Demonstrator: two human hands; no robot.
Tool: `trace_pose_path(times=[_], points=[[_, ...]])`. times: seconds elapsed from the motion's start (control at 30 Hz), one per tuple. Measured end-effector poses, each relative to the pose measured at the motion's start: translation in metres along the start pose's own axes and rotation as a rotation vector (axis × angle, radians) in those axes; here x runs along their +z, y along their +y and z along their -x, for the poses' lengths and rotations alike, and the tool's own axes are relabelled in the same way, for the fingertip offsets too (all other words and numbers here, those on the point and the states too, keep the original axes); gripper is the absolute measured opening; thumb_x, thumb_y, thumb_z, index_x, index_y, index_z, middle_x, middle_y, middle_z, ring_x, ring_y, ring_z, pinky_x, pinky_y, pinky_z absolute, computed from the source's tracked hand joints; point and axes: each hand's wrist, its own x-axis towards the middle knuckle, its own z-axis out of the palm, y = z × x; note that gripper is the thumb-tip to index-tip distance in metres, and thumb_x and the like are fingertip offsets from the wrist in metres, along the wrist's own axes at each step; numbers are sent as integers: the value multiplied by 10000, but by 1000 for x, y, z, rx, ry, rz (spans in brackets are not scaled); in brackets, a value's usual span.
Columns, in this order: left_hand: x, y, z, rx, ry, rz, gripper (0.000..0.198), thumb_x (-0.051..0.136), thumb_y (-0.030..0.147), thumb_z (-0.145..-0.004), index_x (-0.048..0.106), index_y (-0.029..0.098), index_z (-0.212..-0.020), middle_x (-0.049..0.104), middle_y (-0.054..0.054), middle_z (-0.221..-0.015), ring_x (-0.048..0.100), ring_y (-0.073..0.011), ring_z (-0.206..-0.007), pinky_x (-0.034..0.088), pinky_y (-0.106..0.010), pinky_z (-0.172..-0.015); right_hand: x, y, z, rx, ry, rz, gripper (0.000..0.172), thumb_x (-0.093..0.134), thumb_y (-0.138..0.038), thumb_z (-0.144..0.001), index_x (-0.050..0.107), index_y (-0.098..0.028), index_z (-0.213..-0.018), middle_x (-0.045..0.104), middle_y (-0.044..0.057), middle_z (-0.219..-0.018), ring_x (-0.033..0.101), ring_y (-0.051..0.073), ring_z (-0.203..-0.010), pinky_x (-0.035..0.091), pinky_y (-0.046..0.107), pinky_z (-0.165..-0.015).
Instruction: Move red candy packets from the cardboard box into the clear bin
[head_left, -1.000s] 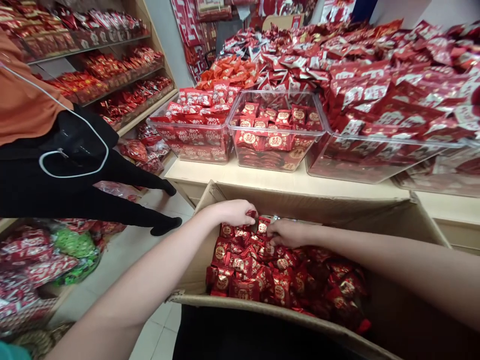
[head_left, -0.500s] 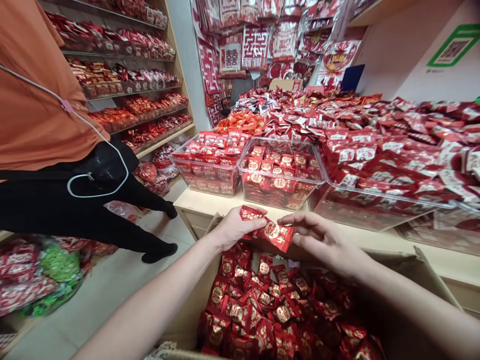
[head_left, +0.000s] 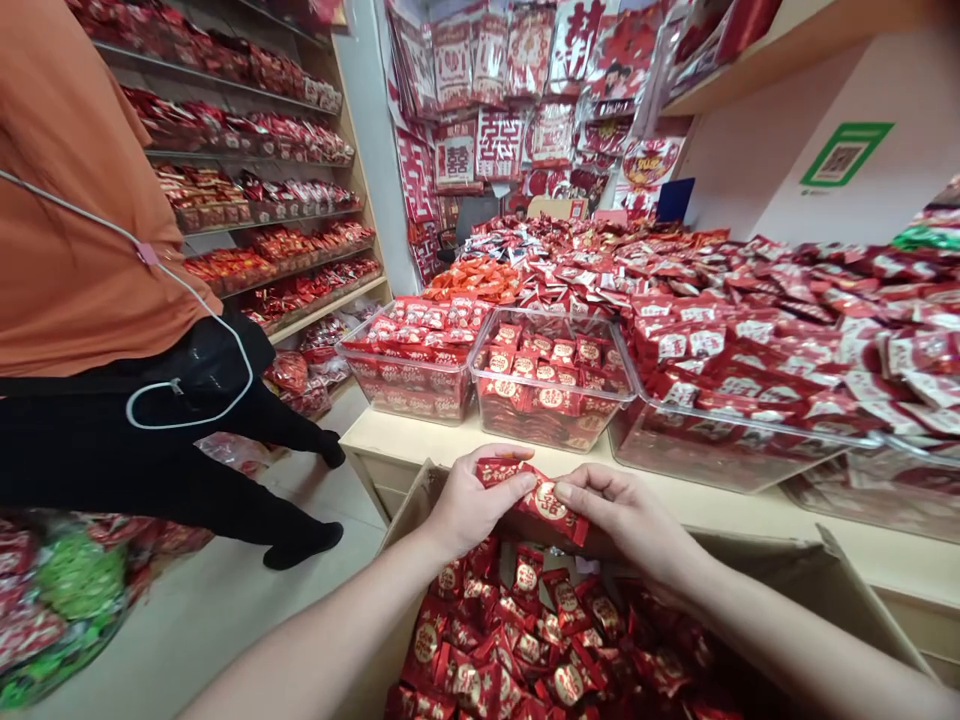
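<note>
Red wrapped candy packets (head_left: 552,500) with gold round emblems are held up between my two hands, above an open cardboard box. My left hand (head_left: 477,503) is closed on them from the left, its thumb pressed on the front; at least two packets overlap there. My right hand (head_left: 616,508) pinches the right packet's upper edge between thumb and fingers. Below, many similar small red candies (head_left: 517,630) lie loose in the cardboard box (head_left: 806,570). What the packets look like behind my fingers is hidden.
Clear plastic bins (head_left: 551,395) filled with red packets line the pale counter (head_left: 390,445) just beyond the box. Behind them spreads a large heap of packets (head_left: 750,330). On the left stands a person in an orange shirt (head_left: 82,230), before stocked shelves (head_left: 255,155).
My right hand has closed from loosely spread fingers into a pinch on the packet's edge. The view has tilted up slightly, so the scene sits lower.
</note>
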Motion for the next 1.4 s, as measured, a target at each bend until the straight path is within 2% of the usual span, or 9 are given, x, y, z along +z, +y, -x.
trace_pose_path(times=[0.13, 0.3, 0.5, 0.6, 0.7, 0.83, 1.0, 1.13, 1.4], points=[[1, 3, 2, 15, 82, -1, 229, 619, 256, -663, 592, 151, -864, 624, -38, -850, 568, -133, -772, 445, -233, -710, 2, -5, 0, -7, -57, 18, 319, 567, -422, -684, 450, -186, -864, 575, -17, -646, 514, 85, -445, 389, 208, -402], [4, 6, 5, -94, -49, 129, 281, 661, 263, -619, 577, 144, -860, 626, -38, -812, 568, -132, -738, 446, -242, -696, -4, -5, -7, -137, -14, 169, 350, 600, -398, -661, 442, -182, -886, 526, -44, -584, 502, 80, -460, 341, 173, -374], [7, 9, 5, -135, 74, 337, 208, 655, 281, -626, 567, 134, -746, 596, -7, -680, 535, -89, -591, 431, -207, -581, 0, -6, -7, -227, 59, 113, 287, 550, -394, -715, 417, -173, -840, 578, 0, -711, 491, 58, -475, 411, 198, -453], [4, 12, 3, -155, 67, 452, 227, 545, 354, -723, 547, 138, -794, 585, -16, -667, 535, -88, -555, 398, -192, -504, -3, -36, -14, -394, 97, 241, 250, 517, -399, -733, 456, -170, -812, 591, 38, -740, 559, 128, -616, 469, 249, -519], [1, 11, 1, -169, 49, 473, 249, 528, 368, -731, 531, 136, -822, 579, -24, -698, 546, -91, -557, 377, -190, -485, -12, -85, -45, -544, 272, 518, 227, 483, -366, -761, 478, -191, -906, 596, 36, -783, 567, 131, -613, 472, 256, -520], [2, 5, -1, -191, 29, 382, 243, 556, 365, -704, 530, 145, -806, 575, -6, -681, 529, -76, -524, 365, -193, -484, -28, -131, -121, -392, 528, 813, 319, 454, -309, -789, 412, -183, -1080, 599, 44, -807, 570, 121, -599, 458, 250, -529], [4, 1, 3, -239, 28, 312, 229, 544, 340, -710, 522, 133, -807, 570, -8, -662, 516, -70, -501, 334, -185, -462, -37, -128, -192, -187, 591, 1004, 262, 511, -288, -774, 508, -112, -968, 584, 57, -853, 562, 135, -706, 463, 298, -623], [4, 1, 3, -239, 0, 283, 224, 546, 333, -702, 526, 128, -791, 565, -9, -645, 506, -70, -486, 321, -184, -451, -39, -116, -212, -119, 529, 1150, 216, 470, -285, -806, 539, -124, -932, 567, 49, -927, 549, 136, -799, 462, 327, -698], [4, -3, 1, -197, -64, 225, 217, 528, 337, -720, 536, 130, -784, 561, -16, -658, 494, -67, -482, 361, -197, -480, -37, -102, -215, -163, 468, 1295, 212, 469, -301, -806, 560, -119, -866, 588, 38, -866, 559, 124, -764, 460, 314, -694]])
